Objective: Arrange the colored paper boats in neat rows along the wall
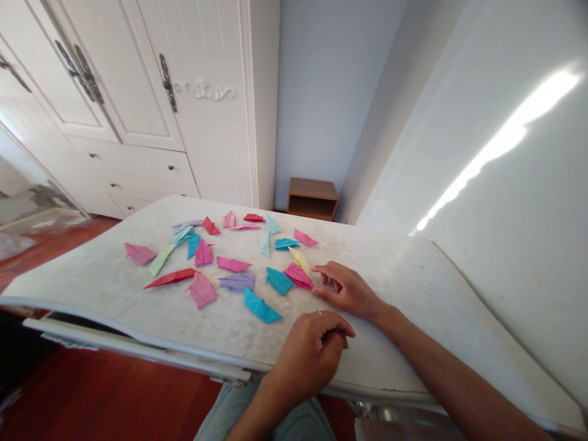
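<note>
Stretching from the lower right of the head view, our right forearm (432,355) lay over the surface (404,275) and pointed away from us. Our right hand (346,289) sat palm inward, with thumb and forefinger spread apart; their tips were just beside a deep pink folded paper (299,277), though we could not tell whether they touched it. Our left hand (315,352), wearing a ring (320,313), was turned across our front with its knuckles up and its fingers curled in; we could not tell whether the fingertips met.

The left wrist crossed the near edge of the surface. The right edge ran alongside the white wall (514,202), and the far edge faced the wardrobe (220,159) and a small brown cabinet (313,190). We had open room between the right forearm and that wall, and also toward the near left corner.

We counted twenty-two folded papers, grouped left of the right hand and reaching to the far edge: eight pink, including the one beside the hand; four blue papers (263,306); three red papers (168,279); three mint papers (265,244); two lavender papers (236,282); one light green paper (160,261); and one yellow paper (301,260), which touched the deep pink one.
</note>
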